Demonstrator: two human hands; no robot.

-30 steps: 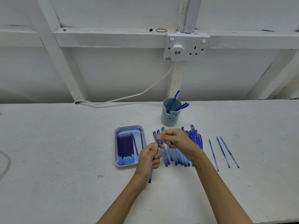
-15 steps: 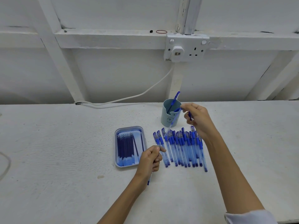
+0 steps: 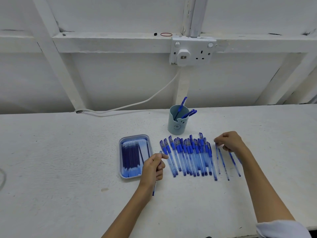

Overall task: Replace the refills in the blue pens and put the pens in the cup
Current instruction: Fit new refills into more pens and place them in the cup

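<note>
Left hand: the left hand [image 3: 153,166] is closed round a pen barrel [image 3: 153,190], held upright-ish with its tip down by the wrist and its open top poking out above the thumb.
Step in hand: I judge this pen to be mid-swap, emptied and waiting for a fresh refill.
Tray: just left of that hand, the tray [image 3: 120,157] holds a packed rank of fresh refills [image 3: 130,157] (plenty for what remains).
Row of pens: a long row of pens [image 3: 188,155] lies side by side on the bench [image 3: 68,152], between tray and right hand; most of the job is left.
Right hand: the right hand [image 3: 230,142] has curled fingers pinching the upper end of one thin refill [image 3: 217,160], which lies just right of the row.
Loose refills: a few more loose refills [image 3: 223,164] lie beside it, partly under the hand; probably the spent ones.
Cup: the cup [image 3: 176,127] stands behind the row with three pens [image 3: 182,103] in it; that much looks done.
In the way: the crowded row lies between hands and cup, so a reach passes over it.
Beyond: a white cable [image 3: 137,104] runs up to a wall socket [image 3: 193,52].
</note>
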